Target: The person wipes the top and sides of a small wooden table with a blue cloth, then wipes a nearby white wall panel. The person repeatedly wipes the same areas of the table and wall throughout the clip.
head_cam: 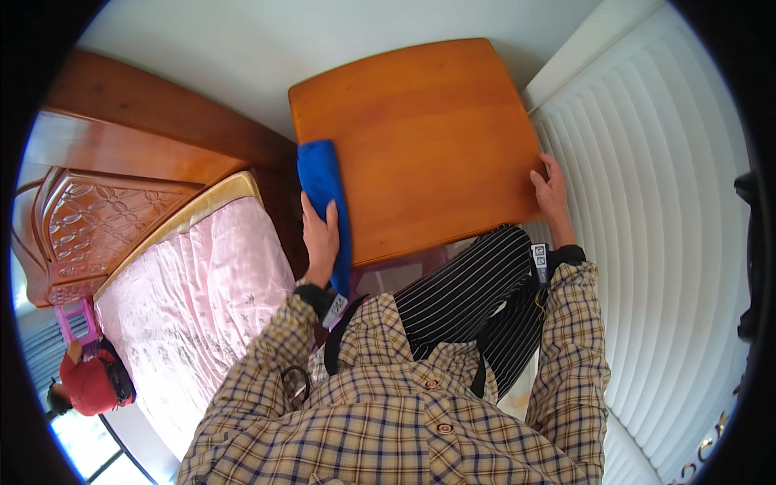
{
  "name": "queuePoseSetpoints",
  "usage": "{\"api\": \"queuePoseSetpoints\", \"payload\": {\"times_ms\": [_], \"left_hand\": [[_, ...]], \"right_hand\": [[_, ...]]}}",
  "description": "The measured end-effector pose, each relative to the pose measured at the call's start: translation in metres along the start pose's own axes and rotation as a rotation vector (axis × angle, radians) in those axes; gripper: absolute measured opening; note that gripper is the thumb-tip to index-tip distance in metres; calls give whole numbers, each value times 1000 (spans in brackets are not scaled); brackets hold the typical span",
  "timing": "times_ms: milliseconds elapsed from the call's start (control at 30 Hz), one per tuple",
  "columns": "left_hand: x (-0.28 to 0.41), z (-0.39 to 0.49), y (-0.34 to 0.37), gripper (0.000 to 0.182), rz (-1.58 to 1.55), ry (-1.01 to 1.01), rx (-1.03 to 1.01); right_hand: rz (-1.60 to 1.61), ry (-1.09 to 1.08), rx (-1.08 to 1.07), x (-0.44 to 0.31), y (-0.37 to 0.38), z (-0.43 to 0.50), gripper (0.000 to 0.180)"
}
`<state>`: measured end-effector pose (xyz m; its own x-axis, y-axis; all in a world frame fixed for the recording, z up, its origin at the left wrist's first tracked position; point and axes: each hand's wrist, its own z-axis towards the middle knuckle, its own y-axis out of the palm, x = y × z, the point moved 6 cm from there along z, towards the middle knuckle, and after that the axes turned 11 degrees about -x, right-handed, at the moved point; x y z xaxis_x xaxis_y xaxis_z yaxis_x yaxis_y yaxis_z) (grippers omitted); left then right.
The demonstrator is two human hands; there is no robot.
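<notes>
In front of me is a small wooden table [418, 139] with an orange-brown top and slightly curved edges. A folded blue cloth [318, 160] lies along its left edge and hangs down past the near left corner. My left hand [321, 236] is on this cloth, thumb on the table side and fingers on the outer side, with cloth between them. At the table's right edge rests my right hand [551, 191], its thumb apart from the fingers and no loose object in it. Part of the right fingers is hidden along the edge.
To the left stands a bed with a pink satin cover [206, 291] and a carved wooden headboard [115, 218]. A person in red [91, 385] sits beyond it, near a pink plastic stool [79, 324]. A white ribbed panel [648, 242] runs close along my right.
</notes>
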<state>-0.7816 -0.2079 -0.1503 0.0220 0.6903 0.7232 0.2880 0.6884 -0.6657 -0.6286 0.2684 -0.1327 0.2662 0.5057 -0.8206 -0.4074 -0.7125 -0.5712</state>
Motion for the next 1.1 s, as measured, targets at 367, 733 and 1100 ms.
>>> {"api": "queuePoseSetpoints", "payload": {"times_ms": [367, 733, 1100], "left_hand": [[73, -58, 31, 56, 710, 672, -154], [244, 104, 166, 51, 621, 999, -145], [324, 123, 238, 36, 473, 1172, -132]], "right_hand": [[-85, 463, 129, 19, -79, -279, 42], [-543, 613, 160, 0, -15, -305, 85], [-467, 650, 163, -19, -23, -305, 83]]}}
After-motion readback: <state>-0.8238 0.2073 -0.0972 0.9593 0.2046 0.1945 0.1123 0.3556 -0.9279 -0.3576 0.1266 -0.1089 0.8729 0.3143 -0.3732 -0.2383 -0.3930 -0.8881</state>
